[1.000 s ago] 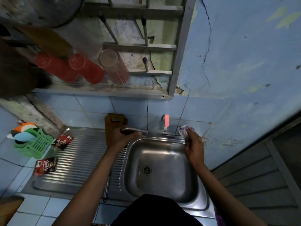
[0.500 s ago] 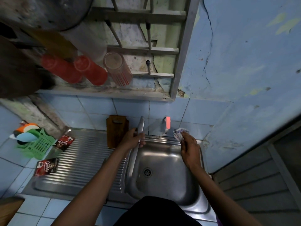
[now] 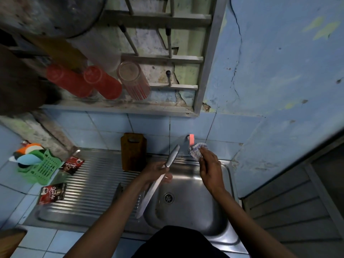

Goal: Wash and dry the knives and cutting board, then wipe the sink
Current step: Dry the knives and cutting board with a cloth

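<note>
Left hand [image 3: 155,172] grip at knife [image 3: 158,181] handle's base; blade slants below.

Steel drainboard [image 3: 96,185]: two sachets [image 3: 53,193], cutting board [image 3: 133,151] upright at back.

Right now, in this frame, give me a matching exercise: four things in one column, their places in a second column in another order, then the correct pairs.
Things:
1. knife
2. checked cloth
3. cutting board
4. green basket

Places:
A. on the tiled counter left of the drainboard
B. held in the right hand, by the tap
C. standing against the wall tiles behind the drainboard
D. gripped by the left hand, blade pointing down over the sink's left edge

Pairs: 1-D, 2-B, 3-C, 4-A
</note>
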